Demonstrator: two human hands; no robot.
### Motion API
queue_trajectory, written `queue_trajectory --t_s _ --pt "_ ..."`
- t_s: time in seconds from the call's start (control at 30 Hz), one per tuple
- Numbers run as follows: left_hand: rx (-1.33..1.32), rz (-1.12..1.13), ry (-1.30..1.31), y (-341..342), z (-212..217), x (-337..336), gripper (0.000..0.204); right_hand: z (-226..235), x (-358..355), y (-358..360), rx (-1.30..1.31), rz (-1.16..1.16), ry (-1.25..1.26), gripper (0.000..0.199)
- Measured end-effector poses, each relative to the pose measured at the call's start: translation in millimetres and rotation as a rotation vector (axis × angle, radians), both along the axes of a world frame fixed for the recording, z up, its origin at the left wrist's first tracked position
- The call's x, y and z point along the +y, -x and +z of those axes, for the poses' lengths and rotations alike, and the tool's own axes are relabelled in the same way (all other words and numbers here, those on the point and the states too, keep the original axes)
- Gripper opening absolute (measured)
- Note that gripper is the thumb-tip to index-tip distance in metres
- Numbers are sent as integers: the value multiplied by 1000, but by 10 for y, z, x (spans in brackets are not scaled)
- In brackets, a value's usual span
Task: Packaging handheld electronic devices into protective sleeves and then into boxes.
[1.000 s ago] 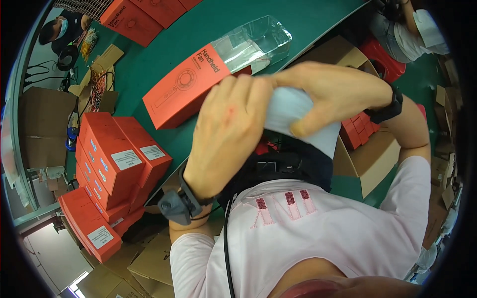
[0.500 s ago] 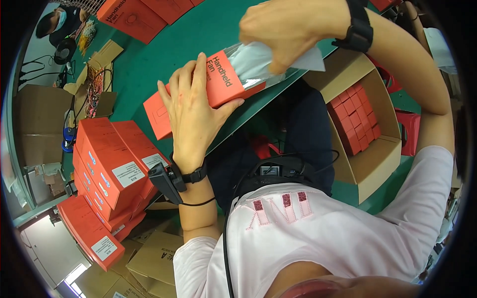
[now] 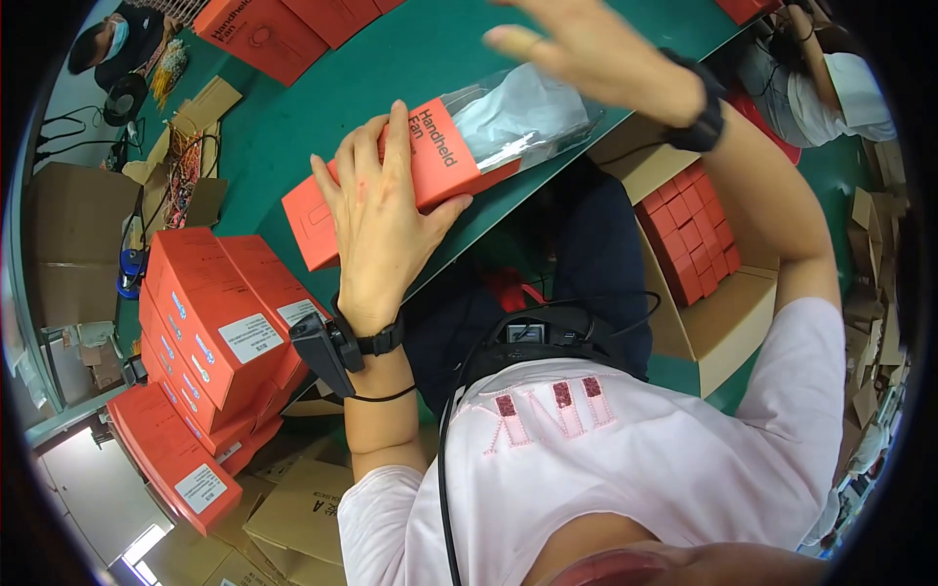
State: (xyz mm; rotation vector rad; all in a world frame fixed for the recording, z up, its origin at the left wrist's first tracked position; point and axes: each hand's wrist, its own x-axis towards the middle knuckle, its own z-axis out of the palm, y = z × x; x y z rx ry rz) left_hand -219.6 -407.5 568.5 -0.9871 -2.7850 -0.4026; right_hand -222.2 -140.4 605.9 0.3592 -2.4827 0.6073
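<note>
1. the sleeve [image 3: 445, 154] lies slantwise on the green table [image 3: 410, 54], with the clear tray [image 3: 581, 135] sticking out toward two o'clock; a pale wrap [image 3: 523, 109] sits in the tray.
2. the sleeve looks like smooth card: probably light, fairly stiff, a little slippery, and likely to dent if squeezed mid-panel. its long edges seem the best hold.
3. the tray seems thin, springy plastic that could crease; i would take it by its side walls. the wrap looks soft and loose, its contents hidden, so its weight is hard to judge.
4. the left hand [image 3: 376, 210] comes from six o'clock and grips across the sleeve, fingers spread over the top, thumb along the near edge.
5. the right hand [image 3: 591, 49], at one o'clock from the tray, is blurred, fingers apart and grasping nothing visible.
6. farther out, stacked boxes [image 3: 200, 317] stand at eight o'clock; a carton [image 3: 728, 342] of small boxes [image 3: 689, 232] sits at four.
</note>
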Motion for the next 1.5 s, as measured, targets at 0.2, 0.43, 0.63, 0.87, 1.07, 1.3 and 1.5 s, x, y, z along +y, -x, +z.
queue_trajectory --t_s 0.2,0.43,0.63,0.87,1.07,1.3,1.5 --pt "18 -28 -44 -34 17 46 99 -278 391 -848 -742 122 568 57" --pt "133 -69 -409 -183 186 35 98 259 63 -1177 -277 108 382 50" --pt "177 -98 -348 -304 211 85 97 161 99 -1153 -538 -93 604 36" --pt "56 -66 -682 -364 248 216 98 436 -200 -1317 54 7 198 64" --pt "-186 -184 -1089 -288 361 329 100 1652 -426 -1258 -56 257 -19 51" --pt "-341 -241 -1135 -162 140 313 104 1299 -378 -942 -123 323 -565 50" --pt "-336 -305 -1216 -183 298 158 92 1188 -696 -913 201 154 -268 107"
